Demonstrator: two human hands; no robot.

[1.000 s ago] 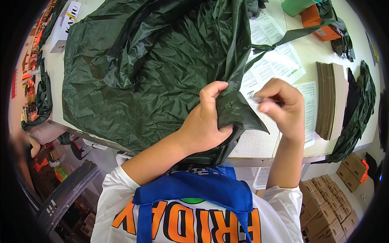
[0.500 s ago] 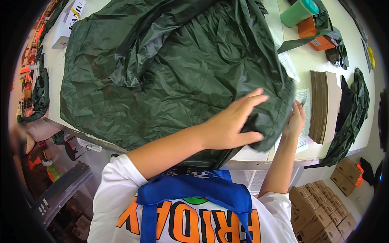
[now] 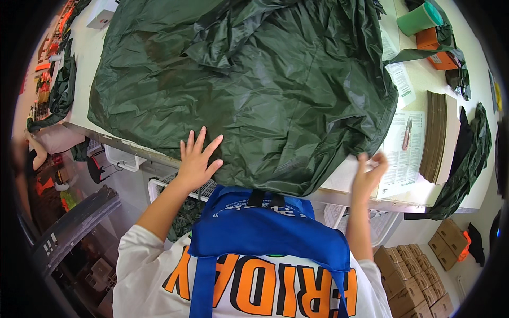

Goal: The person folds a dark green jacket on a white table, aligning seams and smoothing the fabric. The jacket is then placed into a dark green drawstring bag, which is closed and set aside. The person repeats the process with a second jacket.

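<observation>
A large piece of dark green, thin shiny fabric (image 3: 297, 111) lies crinkled over the table, its near edge hanging over the front. A bunched fold of the same fabric rests on its far part. My left hand (image 3: 197, 161) lies on the near left edge, fingers spread flat. At the near right corner of the fabric is my right hand (image 3: 368, 177), slightly blurred. Its thumb and index finger are apart, the thumb at the fabric's edge, with nothing seen between them. Small thread snips (image 3: 407, 133) lie on a printed sheet (image 3: 398, 172) right of that hand.
A stack of brown cardboard sheets (image 3: 436, 138) stands on the right, beside more dark green fabric (image 3: 469, 164). Farther back are a green cup (image 3: 419, 20) and an orange box (image 3: 437, 55). A white box (image 3: 102, 13) sits far left. Cartons (image 3: 411, 275) are piled below right.
My left hand has moved left from above the fabric and now rests on its near edge. My right hand has come nearer and left, away from the snips. The fabric's right corner lies flatter.
</observation>
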